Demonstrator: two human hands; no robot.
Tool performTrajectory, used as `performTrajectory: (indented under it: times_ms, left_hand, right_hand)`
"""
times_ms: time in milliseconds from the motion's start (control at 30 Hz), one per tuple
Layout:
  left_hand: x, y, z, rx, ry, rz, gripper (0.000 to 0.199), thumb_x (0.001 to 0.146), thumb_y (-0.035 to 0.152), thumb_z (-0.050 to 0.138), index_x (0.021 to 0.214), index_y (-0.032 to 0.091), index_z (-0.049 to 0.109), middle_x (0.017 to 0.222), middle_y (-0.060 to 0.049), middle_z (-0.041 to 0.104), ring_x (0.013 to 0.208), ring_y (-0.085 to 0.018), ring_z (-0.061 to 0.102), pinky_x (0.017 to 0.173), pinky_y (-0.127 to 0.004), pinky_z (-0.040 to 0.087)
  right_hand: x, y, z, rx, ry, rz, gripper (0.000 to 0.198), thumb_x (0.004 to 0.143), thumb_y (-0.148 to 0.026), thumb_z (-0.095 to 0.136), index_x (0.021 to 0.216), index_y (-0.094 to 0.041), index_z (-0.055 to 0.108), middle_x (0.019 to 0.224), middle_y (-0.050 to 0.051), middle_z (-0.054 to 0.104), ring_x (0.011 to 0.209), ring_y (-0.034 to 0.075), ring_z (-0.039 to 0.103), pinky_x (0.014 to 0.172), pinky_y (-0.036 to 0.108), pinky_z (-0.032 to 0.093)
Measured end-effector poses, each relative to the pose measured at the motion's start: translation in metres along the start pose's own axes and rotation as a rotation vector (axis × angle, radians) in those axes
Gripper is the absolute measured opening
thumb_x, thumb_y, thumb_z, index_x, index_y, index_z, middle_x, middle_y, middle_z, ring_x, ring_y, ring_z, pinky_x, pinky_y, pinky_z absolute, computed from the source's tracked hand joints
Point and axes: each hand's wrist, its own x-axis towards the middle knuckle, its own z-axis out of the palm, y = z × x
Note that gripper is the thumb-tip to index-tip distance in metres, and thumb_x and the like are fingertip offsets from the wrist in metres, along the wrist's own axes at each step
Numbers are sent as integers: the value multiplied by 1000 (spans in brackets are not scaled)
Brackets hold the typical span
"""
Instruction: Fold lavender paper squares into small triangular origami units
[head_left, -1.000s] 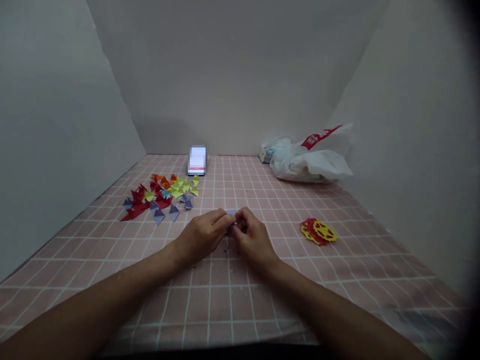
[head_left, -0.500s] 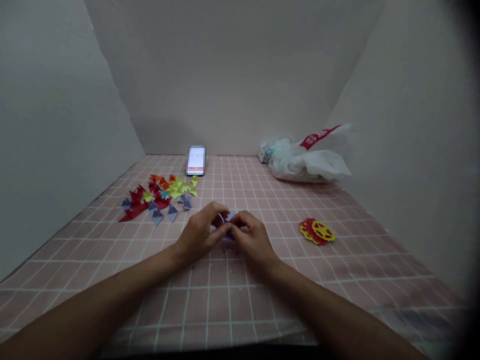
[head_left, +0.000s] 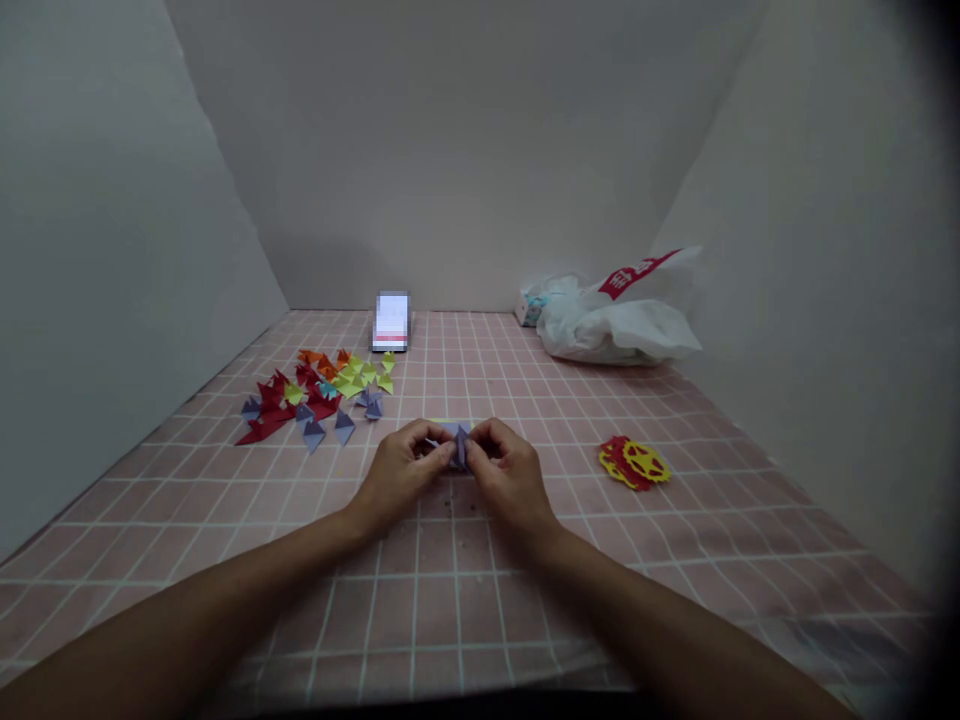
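Left hand (head_left: 405,462): closed, pinching purple paper (head_left: 461,447) from the left.
Right hand (head_left: 511,468): closed, pinching same from opposite side.
Purple paper: held between both hands, over checked cloth (head_left: 394,605), right of folded shapes (head_left: 322,407).

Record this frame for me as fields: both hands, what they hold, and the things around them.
left hand: pinches purple paper
right hand: pinches the same paper
left of hands: folded papers, red, orange, yellow, purple, blue
right of hands: red and yellow cutouts, overlapping
back: lit phone, white bag, box
surface: pink cloth, white grid
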Motion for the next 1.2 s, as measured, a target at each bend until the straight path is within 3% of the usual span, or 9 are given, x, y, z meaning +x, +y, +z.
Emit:
performTrajectory:
  times_ms: [300, 467, 600, 733, 1067, 1200]
  left_hand:
    - [0, 4, 2, -147, 4, -73, 16, 79, 30, 68, 80, 15, 66, 72, 1, 61, 60, -11, 53, 56, -22, 43]
    - [-1, 1, 4, -212, 18, -100, 17, 79, 30, 68, 85, 16, 61, 70, 3, 58, 58, -10, 51, 53, -21, 41]
    - [-1, 0, 3, -121, 30, 22, 9, 80, 24, 65, 83, 18, 59, 73, 3, 57, 62, -10, 52, 57, -22, 44]
    - [-2, 2, 1, 1, 2, 57, 7, 82, 23, 59, 84, 17, 62, 77, 0, 60, 69, -13, 56, 63, -25, 47]
    - [-1, 2, 4, -75, -18, -71, 15, 81, 30, 64, 79, 17, 59, 75, 1, 57, 63, -12, 54, 56, -23, 46]
    - [-1, 3, 3, -56, -13, -62, 16, 80, 32, 65, 77, 17, 59, 73, 1, 57, 62, -12, 54, 58, -24, 47]
  right_hand:
    - [-2, 1, 1, 77, -89, 34, 14, 82, -26, 58, 71, -20, 54, 68, -2, 52, 65, 15, 48, 61, 28, 38]
    - [0, 3, 2, 108, -101, 54, 14, 82, -27, 57, 70, -20, 53, 68, -1, 52, 65, 15, 49, 61, 28, 38]
    - [0, 4, 2, 104, -104, 48, 12, 80, -25, 57, 70, -20, 53, 68, -2, 51, 64, 15, 47, 61, 29, 38]
    - [0, 4, 2, 83, -101, 37, 11, 80, -24, 56, 70, -21, 53, 67, -2, 51, 64, 15, 47, 60, 28, 37]
    - [0, 5, 2, 26, -81, 12, 13, 82, -23, 57, 69, -20, 54, 67, -2, 52, 64, 15, 48, 60, 28, 37]
    - [0, 5, 1, 37, -93, 21, 13, 83, -24, 57, 71, -20, 56, 68, -1, 53, 64, 15, 49, 60, 28, 38]
